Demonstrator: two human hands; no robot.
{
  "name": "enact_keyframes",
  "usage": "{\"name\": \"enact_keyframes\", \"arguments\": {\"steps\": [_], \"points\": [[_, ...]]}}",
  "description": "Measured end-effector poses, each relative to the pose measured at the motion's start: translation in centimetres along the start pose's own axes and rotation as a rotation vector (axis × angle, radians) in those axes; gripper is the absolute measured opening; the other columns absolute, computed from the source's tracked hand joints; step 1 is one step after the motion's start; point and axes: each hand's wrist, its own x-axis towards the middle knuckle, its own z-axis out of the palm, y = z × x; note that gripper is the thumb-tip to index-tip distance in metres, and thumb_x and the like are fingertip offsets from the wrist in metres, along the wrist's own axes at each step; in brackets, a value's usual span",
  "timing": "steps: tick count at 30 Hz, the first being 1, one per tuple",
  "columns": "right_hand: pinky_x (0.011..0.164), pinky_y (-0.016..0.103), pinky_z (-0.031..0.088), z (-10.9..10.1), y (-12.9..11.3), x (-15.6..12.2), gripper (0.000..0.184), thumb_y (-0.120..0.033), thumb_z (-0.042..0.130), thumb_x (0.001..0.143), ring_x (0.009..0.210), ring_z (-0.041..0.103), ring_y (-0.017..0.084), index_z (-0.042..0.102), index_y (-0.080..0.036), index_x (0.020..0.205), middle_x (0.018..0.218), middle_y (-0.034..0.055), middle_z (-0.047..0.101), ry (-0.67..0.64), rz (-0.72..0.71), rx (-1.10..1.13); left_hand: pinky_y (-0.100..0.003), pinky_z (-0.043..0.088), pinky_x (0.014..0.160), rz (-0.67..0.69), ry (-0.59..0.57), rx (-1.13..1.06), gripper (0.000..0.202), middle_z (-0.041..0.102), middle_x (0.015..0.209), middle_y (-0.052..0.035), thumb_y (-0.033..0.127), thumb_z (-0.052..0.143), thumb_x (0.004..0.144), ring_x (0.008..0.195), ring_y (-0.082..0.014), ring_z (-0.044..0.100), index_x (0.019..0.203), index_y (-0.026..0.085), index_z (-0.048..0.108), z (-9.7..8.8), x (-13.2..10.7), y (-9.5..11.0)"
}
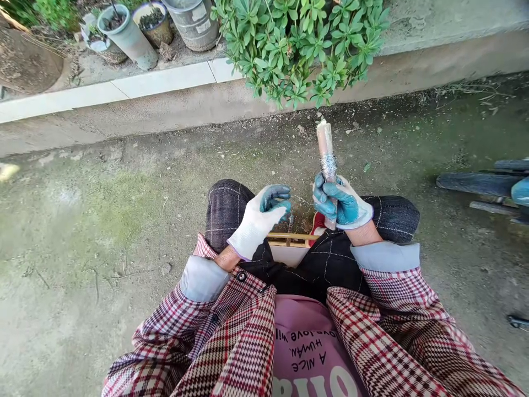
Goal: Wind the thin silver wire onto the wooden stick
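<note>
My right hand (341,201), in a white glove with a blue-green coated palm, is closed round a wooden stick (325,138). The stick stands nearly upright, its pale, rough end pointing away from me. Silvery thin wire (329,164) is wound in several turns round its middle, just above my fingers. A loose strand of that wire runs across the gap towards my left hand (266,212), gloved the same way. The left fingers are curled in at the strand's end; their exact grip on it is partly hidden. Both hands are over my knees.
Beneath me is a low seat with a yellowish wooden edge (293,236). Ahead runs a low concrete ledge (165,113) with a leafy green plant (297,44) hanging over it and several pots, including a grey bucket (194,25). Dark objects (479,182) stand at the right.
</note>
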Motion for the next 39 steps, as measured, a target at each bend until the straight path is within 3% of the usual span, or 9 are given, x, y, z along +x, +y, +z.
{"name": "enact_keyframes", "arguments": {"steps": [6,16,19,24,26,29,32,35,39], "points": [[0.030,0.018,0.029,0.1,0.0,0.0,0.033,-0.034,0.083,0.070,0.035,0.034,0.005,0.060,-0.019,0.089,0.058,-0.0072,0.056,0.008,0.017,0.011,-0.024,0.057,0.075,0.044,-0.051,0.094,0.048,0.071,0.125,-0.0089,0.021,0.067,0.077,0.087,-0.0133,0.069,0.125,0.017,0.066,0.7,0.5,-0.9],[0.031,0.018,0.032,0.2,0.0,0.0,0.033,-0.034,0.083,0.071,0.036,0.038,0.005,0.060,-0.019,0.090,0.060,-0.0067,0.057,0.008,0.030,-0.018,-0.024,0.057,0.073,0.072,-0.093,0.119,0.017,0.074,0.091,-0.0029,0.015,0.064,0.076,0.077,-0.0123,0.068,0.091,0.015,0.070,0.7,0.4,-0.3],[0.031,0.018,0.032,0.1,0.0,0.0,0.032,-0.033,0.082,0.072,0.036,0.038,0.005,0.060,-0.019,0.090,0.060,-0.0066,0.057,0.009,0.019,-0.014,-0.026,0.057,0.079,0.237,-0.067,0.288,0.013,0.072,0.090,-0.0028,0.010,0.058,0.079,0.083,-0.0138,0.069,0.085,0.017,0.068,0.2,0.2,-0.3],[0.031,0.019,0.032,0.0,-0.1,-0.1,0.031,-0.034,0.082,0.072,0.037,0.037,0.006,0.062,-0.020,0.091,0.061,-0.0064,0.057,0.036,0.025,-0.022,-0.033,0.055,0.093,0.670,-0.093,0.666,0.016,0.074,0.109,-0.0062,0.012,0.055,0.090,0.103,-0.0177,0.069,0.089,0.020,0.069,-0.9,-0.3,-0.6],[0.031,0.019,0.032,-0.1,-0.1,-0.1,0.032,-0.035,0.082,0.071,0.037,0.037,0.006,0.061,-0.020,0.091,0.061,-0.0064,0.057,0.048,0.022,-0.030,-0.036,0.056,0.095,0.715,-0.105,0.713,0.017,0.074,0.113,-0.0066,0.014,0.054,0.092,0.107,-0.0185,0.068,0.094,0.022,0.069,-0.9,-0.4,-0.7],[0.031,0.019,0.032,-0.1,-0.2,-0.1,0.033,-0.036,0.083,0.071,0.037,0.038,0.006,0.061,-0.020,0.090,0.060,-0.0061,0.057,0.048,0.015,-0.040,-0.035,0.056,0.095,0.498,0.006,0.500,0.022,0.072,0.117,-0.0080,0.021,0.056,0.092,0.108,-0.0180,0.069,0.112,0.022,0.065,-0.3,-0.2,-0.4],[0.031,0.019,0.035,0.1,-0.2,-0.1,0.032,-0.035,0.083,0.071,0.035,0.040,0.006,0.062,-0.019,0.090,0.058,-0.0057,0.058,0.044,0.013,-0.064,-0.030,0.061,0.072,0.073,0.059,0.109,0.028,0.073,0.097,-0.0083,0.038,0.059,0.092,0.080,-0.0173,0.073,0.111,0.017,0.063,0.1,0.3,0.5],[0.031,0.019,0.037,0.3,-0.1,-0.1,0.030,-0.033,0.082,0.071,0.035,0.043,0.007,0.063,-0.017,0.088,0.058,-0.0047,0.060,0.024,0.021,-0.088,-0.027,0.053,0.048,-0.324,-0.100,-0.090,0.049,0.067,0.067,-0.0073,0.061,0.053,0.091,0.051,-0.0161,0.065,0.082,0.015,0.066,-0.1,0.7,0.9],[0.029,0.020,0.039,0.4,0.1,-0.3,0.027,-0.031,0.080,0.073,0.035,0.046,0.008,0.064,-0.016,0.089,0.059,-0.0037,0.061,-0.022,0.047,-0.120,-0.024,0.046,0.040,-0.557,-0.276,-0.138,0.062,0.062,0.052,-0.0073,0.068,0.049,0.091,0.040,-0.0149,0.059,0.066,0.015,0.067,-0.2,1.2,0.3]]}}
